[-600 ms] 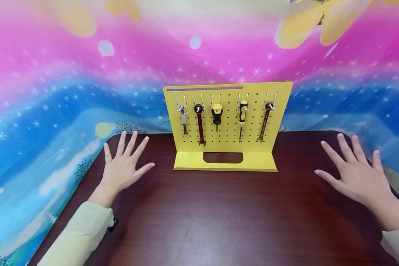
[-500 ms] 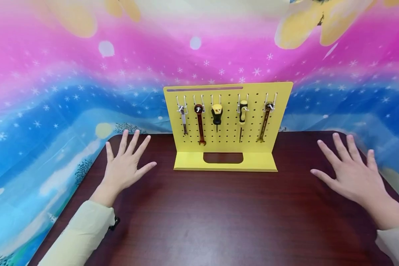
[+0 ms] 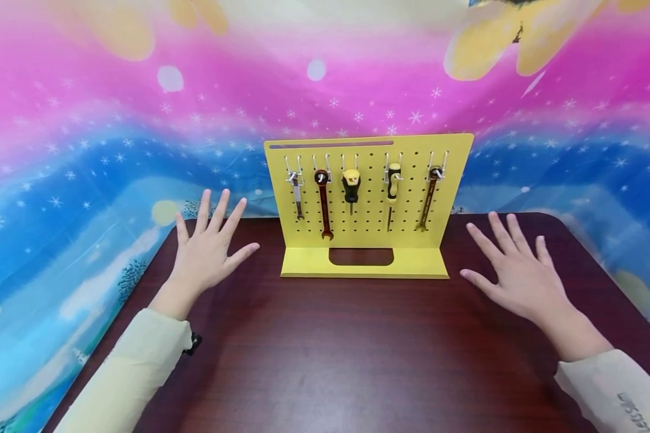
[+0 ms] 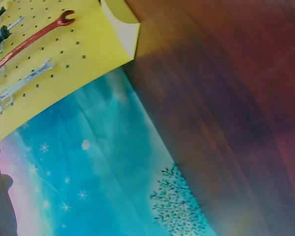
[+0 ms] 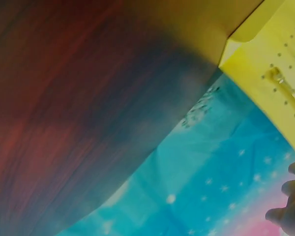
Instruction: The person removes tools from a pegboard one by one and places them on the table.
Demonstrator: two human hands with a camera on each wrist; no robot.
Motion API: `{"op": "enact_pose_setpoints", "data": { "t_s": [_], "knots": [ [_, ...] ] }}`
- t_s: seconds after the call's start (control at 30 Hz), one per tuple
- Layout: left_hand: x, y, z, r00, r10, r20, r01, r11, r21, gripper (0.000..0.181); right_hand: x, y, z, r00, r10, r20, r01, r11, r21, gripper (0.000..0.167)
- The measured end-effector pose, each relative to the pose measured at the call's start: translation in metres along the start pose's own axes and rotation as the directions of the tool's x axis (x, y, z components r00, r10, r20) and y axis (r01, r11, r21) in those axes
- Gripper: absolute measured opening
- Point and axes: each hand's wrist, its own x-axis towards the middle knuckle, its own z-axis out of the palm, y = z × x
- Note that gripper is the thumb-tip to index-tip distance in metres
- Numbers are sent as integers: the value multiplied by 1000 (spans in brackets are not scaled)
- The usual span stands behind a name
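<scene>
A yellow pegboard point(image 3: 363, 262) stands at the back of the table. From its hooks hang, left to right, a small wrench point(image 3: 298, 197), a larger reddish wrench point(image 3: 325, 205), a stubby yellow-black screwdriver point(image 3: 351, 185), a longer screwdriver point(image 3: 393, 183) and another wrench point(image 3: 428, 198). My left hand point(image 3: 203, 255), fingers spread, is held left of the board and touches none of the tools. On the right side my right hand point(image 3: 522, 279) is also spread and holds nothing. In the wrist views only parts of my left hand point(image 4: 1, 191) and right hand point(image 5: 290, 201) show.
The dark red-brown table point(image 3: 346, 355) extends in front of the board. Behind it and along both sides hangs a pink and blue cloth point(image 3: 238, 96) with snowflakes and butterflies. A dark band point(image 3: 192, 344) is on the left wrist.
My right hand has moved left, closer to the board, and more of its sleeve shows. My left hand has shifted slightly up and right. The tools hang as before.
</scene>
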Motion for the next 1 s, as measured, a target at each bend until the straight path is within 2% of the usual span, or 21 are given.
{"op": "enact_pose_setpoints", "data": {
  "t_s": [0.33,0.57,0.67,0.83,1.0],
  "knots": [
    [19,11,-8,1000,4,-11,-5,997,-78,87,23,-41,9,999,-55,3,54,996,77,82],
    [31,20,-14,1000,11,-22,-14,988,-153,85,36,-72,16,995,-102,6,99,982,162,80],
    [37,23,-14,999,13,-40,-21,979,-202,84,42,-85,20,993,-120,-2,117,964,237,81],
    [45,27,-16,997,31,-71,-50,960,-277,80,54,-107,24,992,-128,19,111,916,384,81],
    [56,30,-20,994,39,-105,-76,922,-379,75,68,-130,26,986,-160,38,122,867,482,77]
  ]
}}
